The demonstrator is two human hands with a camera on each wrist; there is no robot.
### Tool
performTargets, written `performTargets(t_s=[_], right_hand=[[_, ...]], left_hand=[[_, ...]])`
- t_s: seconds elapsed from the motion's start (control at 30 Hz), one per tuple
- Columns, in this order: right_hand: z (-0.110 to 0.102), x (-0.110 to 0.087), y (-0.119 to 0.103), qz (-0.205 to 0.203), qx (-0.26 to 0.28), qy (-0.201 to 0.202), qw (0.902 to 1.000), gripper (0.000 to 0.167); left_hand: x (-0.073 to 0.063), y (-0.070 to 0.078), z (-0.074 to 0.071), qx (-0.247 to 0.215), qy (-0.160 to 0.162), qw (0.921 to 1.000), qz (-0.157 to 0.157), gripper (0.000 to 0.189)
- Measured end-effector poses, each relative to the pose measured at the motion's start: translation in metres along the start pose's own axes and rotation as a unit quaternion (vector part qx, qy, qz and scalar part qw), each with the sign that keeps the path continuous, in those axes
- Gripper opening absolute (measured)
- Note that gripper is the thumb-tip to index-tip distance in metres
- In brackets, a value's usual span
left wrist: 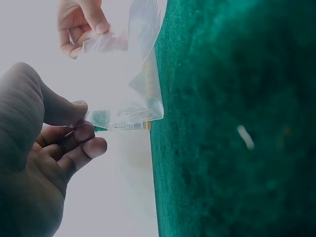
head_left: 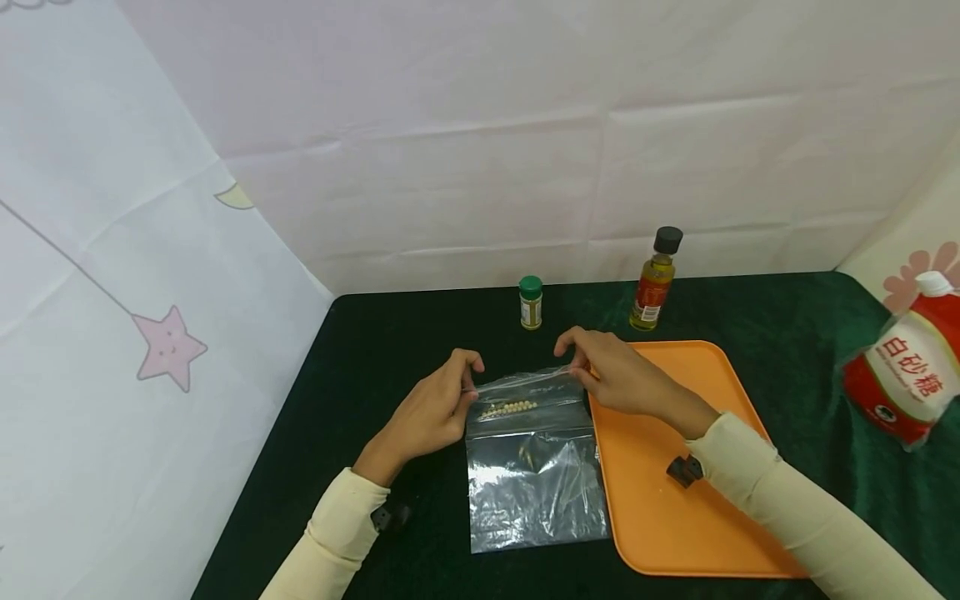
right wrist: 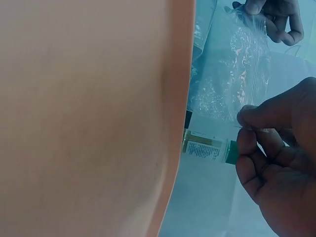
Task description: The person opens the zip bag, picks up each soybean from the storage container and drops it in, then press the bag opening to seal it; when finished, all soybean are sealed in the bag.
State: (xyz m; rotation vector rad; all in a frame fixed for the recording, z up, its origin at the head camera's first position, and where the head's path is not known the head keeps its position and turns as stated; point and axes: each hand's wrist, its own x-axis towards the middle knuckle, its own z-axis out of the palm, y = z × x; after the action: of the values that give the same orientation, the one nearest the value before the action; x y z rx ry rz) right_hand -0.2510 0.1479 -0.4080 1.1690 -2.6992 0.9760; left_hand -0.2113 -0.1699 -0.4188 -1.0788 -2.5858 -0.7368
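My left hand (head_left: 427, 412) pinches the upper left corner of a clear plastic zip bag (head_left: 540, 421) between thumb and fingers. Its upper right corner is pinched the same way by my right hand (head_left: 626, 375). Between the hands the top edge is stretched and lifted. Small pale yellow round pieces (head_left: 510, 408) show in a row through the plastic, below that edge. Clear plastic also lies flat on the table nearer me, with bright glare on it. In the left wrist view my thumb (left wrist: 69, 111) presses the bag against the fingers.
An orange tray (head_left: 667, 517) lies under my right forearm, beside the plastic. Behind stand a small green-capped jar (head_left: 531, 304) and a black-capped bottle (head_left: 654, 283) of yellow liquid. A red and white sugar bag (head_left: 903, 375) sits at the right. Dark green cloth (head_left: 405, 325) covers the table.
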Motion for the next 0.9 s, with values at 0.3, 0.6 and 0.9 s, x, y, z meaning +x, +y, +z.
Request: performTargets(t_s=[0.3, 0.6, 0.9], right_hand=[[0.003, 0.002, -0.004, -0.026, -0.113, -0.015, 0.9932, 0.039], [0.009, 0.014, -0.035, -0.066, -0.113, -0.029, 0.9909, 0.041], [0.039, 0.047, -0.058, -0.083, -0.1, -0.016, 0.9914, 0.025]], left_hand=[[0.0, 0.0, 0.0, -0.012, -0.001, 0.9999, -0.003, 0.037], [0.004, 0.003, 0.0, -0.01, -0.008, 0.9999, 0.006, 0.04], [0.002, 0.003, -0.003, -0.015, -0.009, 0.9997, 0.019, 0.04]])
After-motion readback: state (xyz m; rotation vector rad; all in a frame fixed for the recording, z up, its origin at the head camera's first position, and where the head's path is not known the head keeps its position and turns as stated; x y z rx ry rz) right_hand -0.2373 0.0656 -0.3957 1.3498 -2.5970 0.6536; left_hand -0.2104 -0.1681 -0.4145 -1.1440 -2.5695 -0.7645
